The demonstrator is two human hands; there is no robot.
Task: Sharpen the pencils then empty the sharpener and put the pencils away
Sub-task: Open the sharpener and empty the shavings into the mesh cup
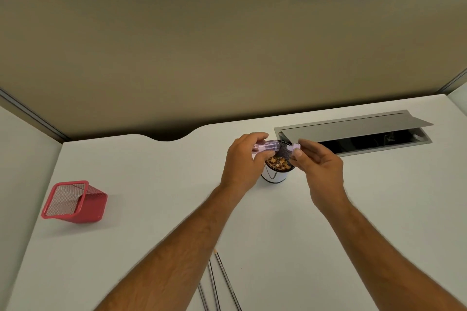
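So from my feed, both hands are up over the little white cup (274, 176) sitting around the middle of the desk (151, 184). The left hand (243, 161) has its fingers and thumb curled round the clear pinkish sharpener barrel (265, 147), held roughly sideways just above the cup's rim. The right hand (321, 166) pinches the small pink sharpener cap (295, 149) between thumb and fingertips, just off the barrel's open end at its 3 o'clock; the two parts look apart, with a small gap. The cup is full of brownish shavings (278, 160).

Three pencils (217, 280) lie on the desk down at 6 o'clock from the cup, near the bottom edge, partly under the left forearm. A red mesh pencil holder (75, 202) stands well off at 9 o'clock, looks tilted in this lens. A grey cable hatch (353, 131), lid propped open, is at about 2 o'clock.
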